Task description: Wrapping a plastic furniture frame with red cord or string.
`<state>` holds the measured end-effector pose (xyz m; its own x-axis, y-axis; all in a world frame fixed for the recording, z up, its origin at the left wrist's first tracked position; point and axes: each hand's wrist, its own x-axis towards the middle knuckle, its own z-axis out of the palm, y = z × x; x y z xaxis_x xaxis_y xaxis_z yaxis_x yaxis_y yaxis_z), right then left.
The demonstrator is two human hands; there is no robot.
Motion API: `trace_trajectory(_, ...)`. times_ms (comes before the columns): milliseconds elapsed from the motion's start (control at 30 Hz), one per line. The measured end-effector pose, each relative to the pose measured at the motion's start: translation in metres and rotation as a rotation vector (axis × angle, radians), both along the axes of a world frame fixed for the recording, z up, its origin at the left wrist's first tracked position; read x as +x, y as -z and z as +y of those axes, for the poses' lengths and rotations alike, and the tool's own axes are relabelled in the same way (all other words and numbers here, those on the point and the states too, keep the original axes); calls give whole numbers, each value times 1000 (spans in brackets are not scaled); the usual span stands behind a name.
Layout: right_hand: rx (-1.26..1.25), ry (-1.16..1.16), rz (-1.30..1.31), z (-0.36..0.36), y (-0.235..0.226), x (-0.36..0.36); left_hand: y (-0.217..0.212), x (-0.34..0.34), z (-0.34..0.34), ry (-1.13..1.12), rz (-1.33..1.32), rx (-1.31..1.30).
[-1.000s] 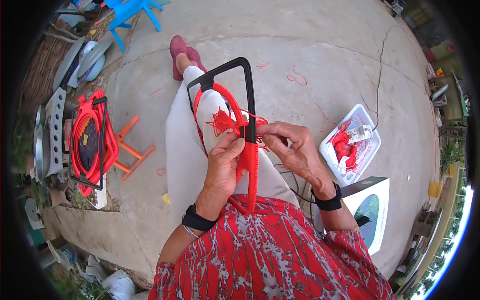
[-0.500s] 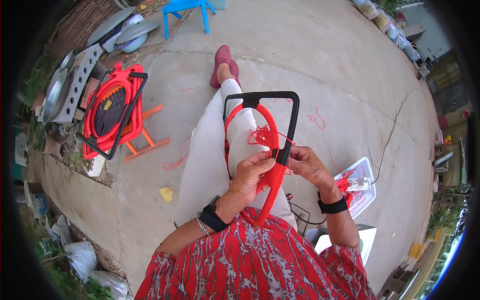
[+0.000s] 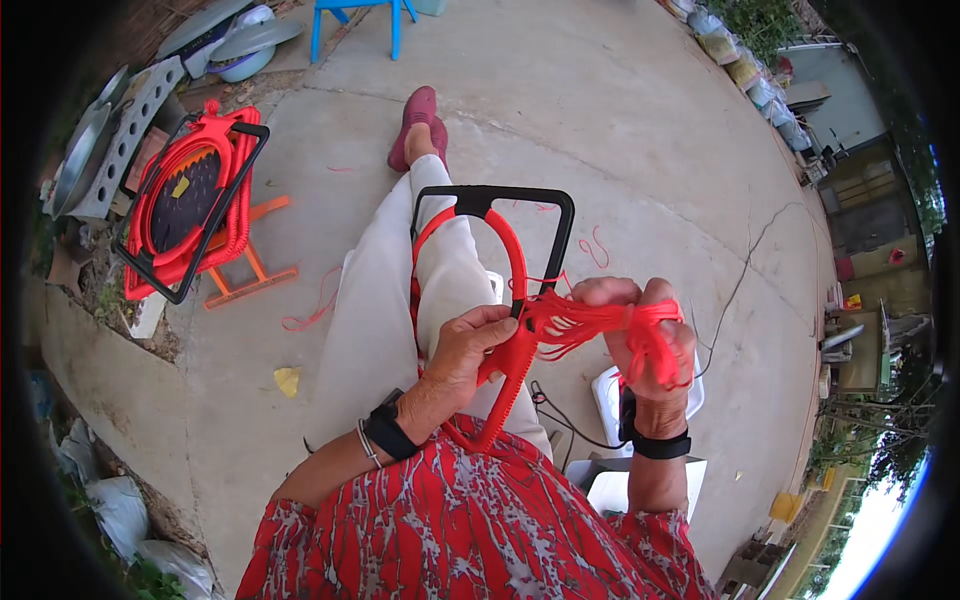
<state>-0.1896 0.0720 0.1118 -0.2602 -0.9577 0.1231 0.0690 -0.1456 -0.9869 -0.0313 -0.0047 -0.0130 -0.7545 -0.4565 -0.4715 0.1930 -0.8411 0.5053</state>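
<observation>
Across my lap lies an oval frame [image 3: 507, 250], its ring partly wrapped in tight red cord, with a squared black handle [image 3: 567, 225] at the far end. My left hand [image 3: 455, 358] is closed on the frame's side, thumb on top near the joint with the handle. A loose bundle of red cord [image 3: 580, 318] runs from that joint to my right hand [image 3: 622, 352], raised at the right with fingers curled around it. Strands hang over the right palm and hide part of it.
Similar red frames [image 3: 240, 165] are stacked on an orange stool [image 3: 255, 285] at left. A white plastic basket [image 3: 607, 405] stands behind my right forearm, near a black cable [image 3: 570, 428]. A blue stool [image 3: 395, 35] stands far off. Red cord scraps [image 3: 318, 310] lie on the concrete.
My right hand has moved from beside the frame out to the right, drawing the bundle of red cord out of the ring. My left hand keeps its hold on the frame.
</observation>
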Motion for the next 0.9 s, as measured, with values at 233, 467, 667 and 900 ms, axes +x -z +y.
trace_trajectory(233,-75,-26,-599,67,-39,-44,6,3,-1,-22,4,-2)
trace_trajectory(467,483,878,932,138,-38,-105,-2,2,-1,-14,44,-50)
trace_trajectory(667,504,602,538,71,15,-33,1,3,-1,-12,40,-13)
trace_trajectory(900,501,302,-39,22,43,29,1,0,0,-30,72,-16)
